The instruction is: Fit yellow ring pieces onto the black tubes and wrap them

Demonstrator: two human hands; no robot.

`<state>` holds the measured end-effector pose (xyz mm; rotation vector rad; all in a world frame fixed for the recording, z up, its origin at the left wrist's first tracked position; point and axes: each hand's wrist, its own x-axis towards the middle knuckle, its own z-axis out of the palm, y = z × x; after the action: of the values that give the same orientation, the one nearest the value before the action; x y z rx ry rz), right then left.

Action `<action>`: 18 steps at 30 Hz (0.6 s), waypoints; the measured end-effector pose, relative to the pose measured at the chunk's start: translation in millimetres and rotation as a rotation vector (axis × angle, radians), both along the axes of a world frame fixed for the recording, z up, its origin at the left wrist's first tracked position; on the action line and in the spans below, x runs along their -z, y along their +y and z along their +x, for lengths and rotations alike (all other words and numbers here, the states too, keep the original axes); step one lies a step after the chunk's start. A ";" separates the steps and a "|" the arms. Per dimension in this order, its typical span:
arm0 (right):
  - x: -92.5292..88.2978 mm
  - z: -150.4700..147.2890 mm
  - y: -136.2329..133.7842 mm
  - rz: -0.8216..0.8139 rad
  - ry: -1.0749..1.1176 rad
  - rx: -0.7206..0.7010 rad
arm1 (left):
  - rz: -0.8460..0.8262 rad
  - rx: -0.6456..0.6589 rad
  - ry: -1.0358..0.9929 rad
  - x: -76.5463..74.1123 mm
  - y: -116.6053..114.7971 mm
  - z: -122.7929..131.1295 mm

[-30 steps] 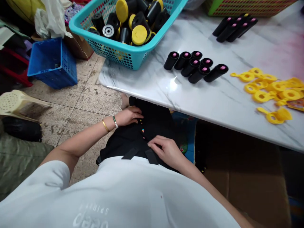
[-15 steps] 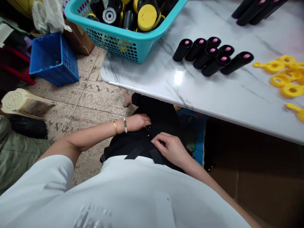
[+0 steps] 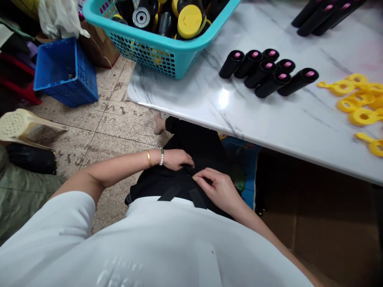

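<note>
My left hand (image 3: pixel 178 159) lies over the black cloth (image 3: pixel 196 139) on my lap, its fingers curled down together. Whatever its fingertips hold, if anything, is hidden against the dark cloth. Close by on the right, my right hand (image 3: pixel 218 187) has thumb and forefinger pinched together. Anything in that pinch is too small to make out. The fingertips of both hands are close together but apart. On the table above stand several black tubes (image 3: pixel 259 73), each with a pink piece in its top end.
A turquoise basket (image 3: pixel 179 48) holding black and yellow parts stands on the marble-patterned table (image 3: pixel 191 101). Yellow ringed pieces (image 3: pixel 359 97) lie at the right, more black tubes (image 3: pixel 326 18) at the back. On the floor are a blue crate (image 3: pixel 66 75) and a cream stool (image 3: pixel 18 123).
My left hand has moved right, closer to my right hand, which stays pinched almost in place. Small pink-tipped dark bits that showed between the hands are now mostly covered.
</note>
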<state>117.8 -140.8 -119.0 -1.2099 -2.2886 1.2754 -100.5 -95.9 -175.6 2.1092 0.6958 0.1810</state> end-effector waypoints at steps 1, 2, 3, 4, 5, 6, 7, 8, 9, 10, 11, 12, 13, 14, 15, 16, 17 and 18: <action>0.1 0.2 0.4 0.002 -0.003 0.007 | -0.043 0.007 -0.012 -2.8 2.5 -0.7; 0.4 0.4 0.9 0.005 -0.006 0.009 | -0.088 0.013 -0.025 -5.6 4.9 -1.4; 0.6 0.6 1.5 0.007 -0.010 0.006 | -0.133 0.017 -0.039 -8.0 7.2 -1.9; 0.8 1.0 2.2 0.009 -0.015 0.000 | -0.178 0.017 -0.054 -10.0 9.2 -2.2; 0.8 1.4 2.9 0.011 -0.018 -0.006 | -0.222 0.012 -0.071 -11.3 10.7 -2.4; 0.6 2.0 3.6 0.013 -0.021 -0.011 | -0.266 0.002 -0.091 -12.0 11.7 -2.6; 0.0 2.7 4.3 0.014 -0.022 -0.011 | -0.310 -0.012 -0.114 -11.9 12.2 -2.7; -0.9 3.5 4.8 0.014 -0.021 -0.009 | -0.355 -0.029 -0.140 -11.2 12.0 -3.0; -2.3 4.4 5.0 0.012 -0.016 -0.009 | -0.402 -0.049 -0.168 -10.0 11.4 -3.5; -4.0 5.3 4.8 0.008 -0.007 -0.011 | -0.448 -0.072 -0.200 -8.7 10.2 -4.6; -5.9 6.2 4.4 0.004 0.009 -0.020 | -0.493 -0.096 -0.235 -7.5 8.7 -6.2; -7.7 7.1 3.6 0.003 0.031 -0.041 | -0.534 -0.124 -0.272 -6.7 6.7 -8.5; -9.1 8.0 2.8 0.006 0.057 -0.068 | -0.569 -0.155 -0.310 -6.4 4.4 -11.4; -9.8 8.8 2.0 0.013 0.081 -0.096 | -0.598 -0.189 -0.348 -6.7 1.8 -14.9; -9.7 9.4 1.7 0.022 0.097 -0.119 | -0.619 -0.226 -0.385 -7.7 -1.2 -18.8; -8.8 9.9 2.0 0.031 0.101 -0.137 | -0.635 -0.265 -0.419 -9.2 -4.5 -23.0; -7.0 10.0 3.1 0.035 0.093 -0.150 | -0.645 -0.303 -0.448 -11.1 -8.1 -27.3; -4.6 9.8 4.9 0.038 0.075 -0.159 | -0.651 -0.338 -0.470 -13.3 -12.2 -31.4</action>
<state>127.6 -135.9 -114.4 -0.9673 -2.3835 1.2998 -132.0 -108.1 -162.2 1.2569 0.6981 0.5383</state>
